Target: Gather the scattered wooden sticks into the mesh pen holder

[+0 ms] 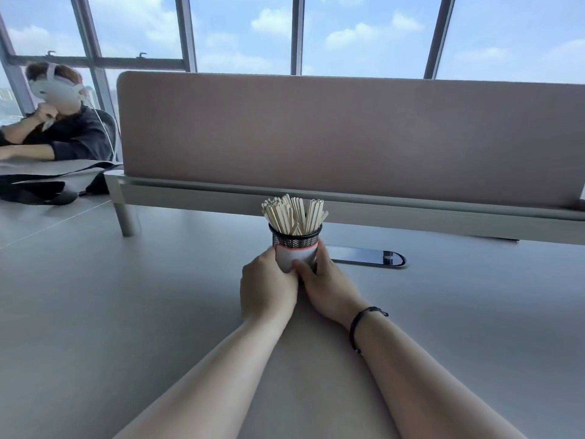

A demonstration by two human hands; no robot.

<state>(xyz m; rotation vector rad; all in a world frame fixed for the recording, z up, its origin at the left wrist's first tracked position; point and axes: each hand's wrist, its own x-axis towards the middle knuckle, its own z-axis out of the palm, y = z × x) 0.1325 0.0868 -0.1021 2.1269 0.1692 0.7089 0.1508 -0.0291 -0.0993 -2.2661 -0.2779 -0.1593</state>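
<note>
Wooden sticks (292,214) all stand in holder (296,245) w/ left hand (268,285) & right hand (329,288) wrapped round its base, so keep it upright, release gently.

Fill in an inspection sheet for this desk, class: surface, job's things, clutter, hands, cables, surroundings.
Surface: grey desk, no loose sticks seen.
Job's things: mesh pen holder upright, wooden sticks standing inside.
Clutter: dark oval cable cover right of the holder.
Hands: left hand and right hand clasp the holder's lower part.
Cables: white cable by the seated person.
Surroundings: pinkish divider panel, windows behind.
</note>
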